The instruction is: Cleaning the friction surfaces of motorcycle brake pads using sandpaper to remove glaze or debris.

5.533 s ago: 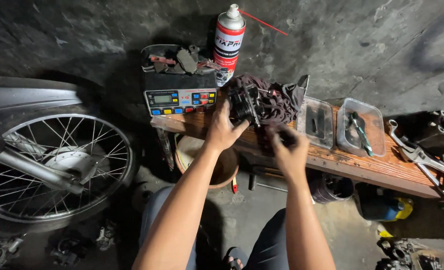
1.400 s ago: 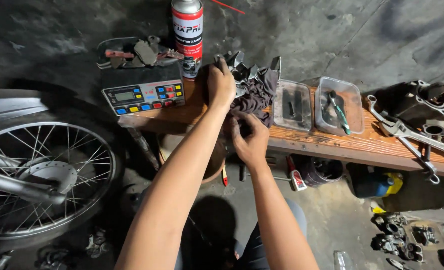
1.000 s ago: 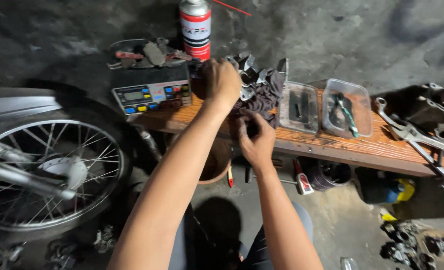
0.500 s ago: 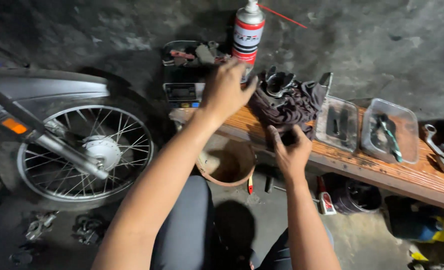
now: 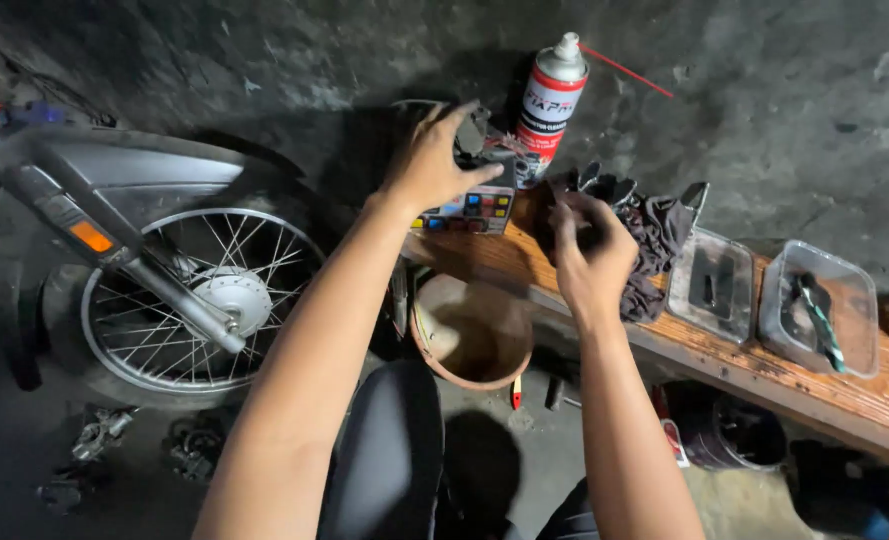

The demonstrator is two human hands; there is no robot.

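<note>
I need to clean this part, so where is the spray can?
In the head view the spray can stands upright against the wall, just right of the left hand, behind the dark rag.

On the long wooden plank surface [image 5: 814, 385], two clear plastic trays [image 5: 716, 287] sit right of the dark crumpled rag [image 5: 659, 235]; a round brown basin [image 5: 472, 332] lies below.

The spray can [image 5: 549, 100] is red and white with a red straw. Right of the can lies a dark purplish rag [image 5: 654, 235] on a reddish-brown plank [image 5: 764, 360]. Left of it, the mudguard [image 5: 154, 175] is silver-grey.
</note>
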